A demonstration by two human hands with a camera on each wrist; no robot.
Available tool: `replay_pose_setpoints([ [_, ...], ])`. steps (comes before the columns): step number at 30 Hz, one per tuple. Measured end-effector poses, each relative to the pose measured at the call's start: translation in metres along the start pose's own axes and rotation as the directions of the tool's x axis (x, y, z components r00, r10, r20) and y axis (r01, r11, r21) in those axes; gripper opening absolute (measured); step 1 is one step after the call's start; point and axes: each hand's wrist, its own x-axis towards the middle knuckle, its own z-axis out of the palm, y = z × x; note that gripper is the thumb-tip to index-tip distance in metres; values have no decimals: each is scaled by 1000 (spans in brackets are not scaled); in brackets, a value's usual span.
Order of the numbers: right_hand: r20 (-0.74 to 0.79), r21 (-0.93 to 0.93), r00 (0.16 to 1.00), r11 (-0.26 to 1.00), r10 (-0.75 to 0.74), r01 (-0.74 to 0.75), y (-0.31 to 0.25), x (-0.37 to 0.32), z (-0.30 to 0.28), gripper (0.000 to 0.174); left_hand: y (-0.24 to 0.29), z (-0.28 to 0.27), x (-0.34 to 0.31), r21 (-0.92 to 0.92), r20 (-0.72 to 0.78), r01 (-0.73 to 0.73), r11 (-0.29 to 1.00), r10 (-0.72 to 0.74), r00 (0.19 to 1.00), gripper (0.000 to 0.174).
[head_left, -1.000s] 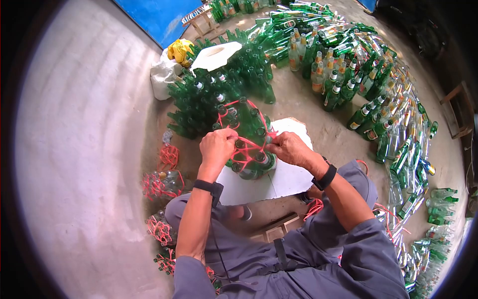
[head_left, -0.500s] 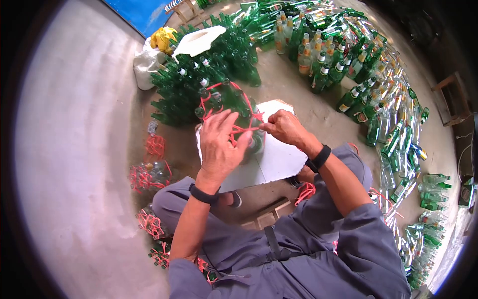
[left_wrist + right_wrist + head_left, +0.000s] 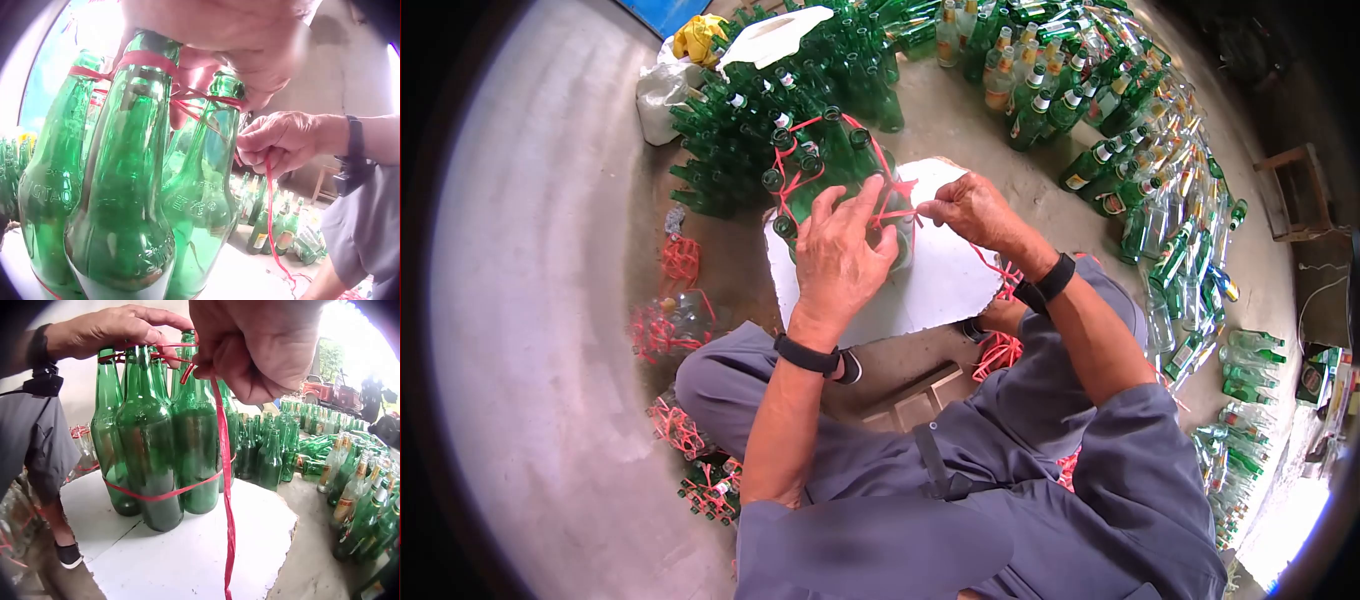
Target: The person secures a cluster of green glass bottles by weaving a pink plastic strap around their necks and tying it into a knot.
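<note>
Several green bottles [image 3: 147, 444] stand bunched on a white board [image 3: 262, 525], a red strap [image 3: 164, 495] round their bodies and more strap round their necks. Over the bottle tops, the left hand [image 3: 840, 250] lies with fingers spread, touching the necks; in the right wrist view that hand [image 3: 125, 331] reaches across them from the left. Beside the bunch, the right hand [image 3: 985, 212] pinches the red strap with curled fingers. A long strap end [image 3: 226, 487] hangs down from the right hand [image 3: 259, 350]. The left hand's fingertips are partly hidden in the head view.
Many green bottles [image 3: 855, 75] stand behind the board. More bottles, standing and lying, curve along the right. Red-strapped bundles [image 3: 675, 325] are on the floor at left, near the person's knee. A wooden frame [image 3: 915, 400] lies between the legs.
The left hand has gone from pinching the strap at the necks to lying spread over the tops. The right hand still pinches strap. The head view has shifted, moving the scene up and left.
</note>
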Motion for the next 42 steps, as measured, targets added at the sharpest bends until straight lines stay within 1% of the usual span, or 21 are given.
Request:
replay_pose_setpoints([
  [2, 19, -19, 998, 998, 55, -55, -4, -2, -5, 36, 1, 0, 0, -25, -2, 22, 999, -22, 1000, 65],
  [5, 87, -93, 994, 994, 70, -61, -7, -2, -15, 36, 0, 2, 1, -43, -2, 29, 999, -29, 1000, 65],
  [7, 66, -175, 989, 975, -130, 140, 18, 3, -7, 36, 4, 0, 4, -40, -1, 41, 998, -41, 999, 65],
  [8, 87, -258, 957, 921, -277, 290, 15, 2, -6, 35, 4, -1, 5, -42, -6, 47, 998, -47, 999, 64],
  [9, 72, -209, 990, 968, -124, 137, 8, -3, -5, 35, 4, 0, 5, -45, -8, 54, 998, -55, 998, 63],
  [11, 55, -143, 996, 987, -64, 71, 6, -9, -2, 36, 4, -3, 5, -31, -19, 54, 998, -55, 998, 62],
  [12, 76, -101, 994, 993, 76, -68, -3, -11, -6, 36, 5, -3, 5, -41, -7, 59, 997, -60, 998, 63],
  [13, 72, -106, 995, 992, 70, -62, -4, -13, -6, 36, 5, -4, 5, -53, 5, 63, 997, -63, 998, 63],
  [15, 65, -73, 989, 989, 130, -125, -5, -13, -6, 36, 4, -2, 5, -61, -4, 58, 996, -59, 998, 64],
  [17, 4, -142, 997, 987, 76, -75, 6, -10, 0, 35, 3, -1, 5, -66, -11, 62, 996, -63, 998, 63],
  [20, -40, -173, 997, 983, 62, -68, -25, -16, -14, 33, 5, -6, 4, -60, 13, 79, 995, -79, 997, 64],
  [21, -69, -231, 998, 973, -15, -1, -33, -19, -20, 30, 5, -6, 4, -60, 30, 90, 994, -89, 996, 65],
  [22, -91, -291, 992, 955, -91, 61, -39, -23, -24, 28, 4, -6, 3, -24, 68, 81, 996, -79, 995, 72],
  [23, -87, -299, 992, 952, -92, 62, -43, -26, -26, 28, 4, -5, 3, -30, 63, 85, 996, -83, 995, 72],
  [25, -100, -360, 967, 914, -235, 185, -49, -27, -31, 22, 4, -8, 5, -156, 101, 157, 975, -142, 985, 78],
  [29, -80, -260, 975, 949, -207, 180, -70, -19, -42, 17, 2, -7, 4, -150, 111, 181, 972, -165, 980, 81],
  [31, -49, -359, 895, 844, -443, 398, -81, -5, -48, 13, 2, -8, 5, -174, 139, 200, 964, -177, 974, 79],
  [35, -71, -424, 878, 811, -474, 403, -88, 24, -36, 14, 2, -6, 6, -184, 151, 208, 961, -182, 972, 80],
  [37, -47, -475, 876, 782, -480, 403, -91, 37, -34, 9, 3, -5, 7, -162, 146, 222, 961, -199, 969, 81],
  [41, -8, -408, 871, 797, -491, 446, -107, 52, -29, 12, 3, -6, 8, -215, 133, 201, 956, -175, 976, 80],
  [42, 47, -426, 841, 751, -539, 505, -114, 55, -27, 13, 2, -5, 7, -240, 126, 213, 947, -187, 974, 83],
])
